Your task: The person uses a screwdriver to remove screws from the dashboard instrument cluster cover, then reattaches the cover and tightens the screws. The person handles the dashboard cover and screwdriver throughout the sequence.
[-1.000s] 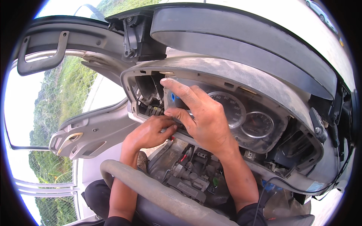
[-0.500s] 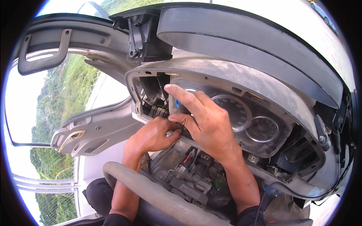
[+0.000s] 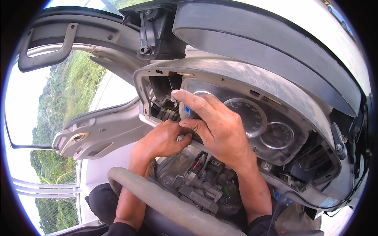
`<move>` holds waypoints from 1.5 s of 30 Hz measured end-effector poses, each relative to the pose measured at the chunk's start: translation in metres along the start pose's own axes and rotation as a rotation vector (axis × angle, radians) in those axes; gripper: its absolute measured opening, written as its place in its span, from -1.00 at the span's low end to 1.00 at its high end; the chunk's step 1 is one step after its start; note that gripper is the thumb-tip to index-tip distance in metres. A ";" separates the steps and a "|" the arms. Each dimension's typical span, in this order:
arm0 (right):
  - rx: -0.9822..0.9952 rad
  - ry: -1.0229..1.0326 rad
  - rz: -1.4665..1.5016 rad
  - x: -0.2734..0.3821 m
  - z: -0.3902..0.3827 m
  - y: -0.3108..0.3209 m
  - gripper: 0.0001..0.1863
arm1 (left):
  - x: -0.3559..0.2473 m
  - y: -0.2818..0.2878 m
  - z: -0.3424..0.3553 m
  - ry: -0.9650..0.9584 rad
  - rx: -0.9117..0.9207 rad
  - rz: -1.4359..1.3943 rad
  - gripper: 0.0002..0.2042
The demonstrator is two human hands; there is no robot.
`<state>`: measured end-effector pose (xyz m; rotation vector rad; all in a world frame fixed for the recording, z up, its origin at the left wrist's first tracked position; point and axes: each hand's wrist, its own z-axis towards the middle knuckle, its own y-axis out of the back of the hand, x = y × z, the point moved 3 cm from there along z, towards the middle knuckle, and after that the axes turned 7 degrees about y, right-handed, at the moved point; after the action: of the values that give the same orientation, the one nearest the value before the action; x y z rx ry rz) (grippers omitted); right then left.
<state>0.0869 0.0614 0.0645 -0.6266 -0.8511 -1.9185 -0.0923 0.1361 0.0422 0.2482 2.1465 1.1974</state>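
Right hand point(image 3: 224, 131): index finger out long, thumb bent below it. Between the two sits a dark tool handle point(image 3: 193, 114) with a blue end, right in front of the left end of the instrument cluster point(image 3: 252, 122). Other fingers hidden by the hand itself, so can't tell how firmly the handle is gripped.

Left hand point(image 3: 163, 139): just below and left of the right thumb, at the lower edge of the cluster. Fingers bent inward, thumb pointing right, small gap between thumb and index. Tips hidden; can't tell if anything is pinched.

The cluster sits inside the open dash surround point(image 3: 240, 72). Speedometer right beside the right hand, smaller round gauge point(image 3: 277, 135) further right. Connectors point(image 3: 165, 114) in the left-hand cavity, above the left hand.

Below the hands: exposed column mechanism point(image 3: 201, 188), with a red piece point(image 3: 196, 164) near its top. Steering wheel point(image 3: 161, 198) crosses in front of the forearms, dusty rim.

Further out: long dark-grey curved panel point(image 3: 260, 43) above the dash, black cable point(image 3: 301, 195) lower right, grey door panel point(image 3: 94, 135) swung out at left, grab handle point(image 3: 49, 61) upper left. Outside: greenery point(image 3: 69, 94) behind a wire fence, car point(image 3: 340, 19) top right.
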 end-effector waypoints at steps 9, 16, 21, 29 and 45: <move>-0.019 -0.007 -0.017 0.000 -0.001 0.002 -0.25 | -0.006 0.002 -0.001 0.008 0.024 -0.004 -0.66; 0.055 -0.015 0.039 0.003 0.001 0.001 -0.31 | -0.003 0.001 -0.002 0.006 0.014 -0.017 -0.71; 0.134 0.013 0.234 0.006 0.003 0.000 -0.31 | 0.000 0.001 -0.002 0.026 0.002 -0.019 -0.73; -0.141 -0.096 0.075 -0.006 0.003 0.006 -0.23 | -0.014 0.007 -0.001 -0.009 0.063 0.083 -0.67; -0.135 -0.044 0.153 -0.004 0.002 0.004 -0.23 | -0.014 0.007 -0.002 -0.027 0.040 0.070 -0.68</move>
<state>0.0929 0.0639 0.0641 -0.7951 -0.6838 -1.8393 -0.0834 0.1323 0.0552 0.3584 2.1553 1.1845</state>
